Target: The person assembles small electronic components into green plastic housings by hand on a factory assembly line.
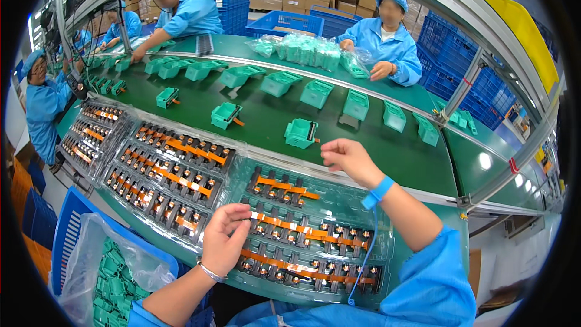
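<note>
My right hand (351,161) reaches over the green conveyor belt (260,127), fingers loosely bent and slightly apart, nothing visible in them. Just left of its fingertips a green plastic housing (300,133) stands on the belt, with a black part and an orange flex strip fitted to it. My left hand (226,239) hovers at the left edge of a clear plastic tray (357,206), its fingers half curled with a gap to the thumb; I see nothing held. In that tray lie rows of black parts with orange flex cables (284,228). A blue wrist strap (378,192) circles my right wrist.
More filled trays (163,175) lie to the left. Green housings (281,83) line the belt's far side. A blue crate (66,236) with bagged green pieces (115,284) stands at lower left. Co-workers in blue work across the belt and at far left. A metal post (469,88) rises at right.
</note>
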`<state>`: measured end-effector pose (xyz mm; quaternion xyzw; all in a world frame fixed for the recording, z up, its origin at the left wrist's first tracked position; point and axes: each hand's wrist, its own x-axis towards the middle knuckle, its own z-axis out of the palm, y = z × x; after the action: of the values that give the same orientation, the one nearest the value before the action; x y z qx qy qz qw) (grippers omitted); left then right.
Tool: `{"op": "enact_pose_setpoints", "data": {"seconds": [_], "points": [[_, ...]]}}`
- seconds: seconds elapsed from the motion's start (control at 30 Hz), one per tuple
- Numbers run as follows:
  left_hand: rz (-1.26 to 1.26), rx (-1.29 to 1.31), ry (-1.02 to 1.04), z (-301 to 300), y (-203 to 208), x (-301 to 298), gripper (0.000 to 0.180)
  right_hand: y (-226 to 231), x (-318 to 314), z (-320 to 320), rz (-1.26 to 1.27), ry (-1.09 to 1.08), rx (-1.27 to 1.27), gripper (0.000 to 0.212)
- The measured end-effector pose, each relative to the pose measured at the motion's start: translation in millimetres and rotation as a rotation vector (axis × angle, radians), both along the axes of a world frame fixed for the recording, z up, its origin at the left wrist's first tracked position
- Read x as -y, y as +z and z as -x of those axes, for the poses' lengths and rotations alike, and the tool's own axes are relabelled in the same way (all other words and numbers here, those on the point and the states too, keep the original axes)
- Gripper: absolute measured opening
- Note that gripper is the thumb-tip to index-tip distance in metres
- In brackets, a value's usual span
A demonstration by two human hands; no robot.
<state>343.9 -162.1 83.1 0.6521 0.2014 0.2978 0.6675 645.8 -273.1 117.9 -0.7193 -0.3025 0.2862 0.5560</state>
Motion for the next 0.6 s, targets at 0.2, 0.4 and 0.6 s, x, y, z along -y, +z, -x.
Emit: {"op": "enact_pose_setpoints", "data": {"seconds": [0.2,0.4,0.6], "points": [[0.029,0.03,0.094,11.7,0.5,2.5,0.025,2.5,48.1,49.0,0.246,0.539,0.255,0.023],[-0.081,0.059,0.034,23.4,21.8,17.3,0.026,-10.8,26.7,87.9,0.245,0.44,0.866,0.028],[-0.574,-0.075,0.403,133.7,53.9,-10.3,0.02,-21.7,12.2,97.3,0.249,0.383,0.956,0.027]]}}
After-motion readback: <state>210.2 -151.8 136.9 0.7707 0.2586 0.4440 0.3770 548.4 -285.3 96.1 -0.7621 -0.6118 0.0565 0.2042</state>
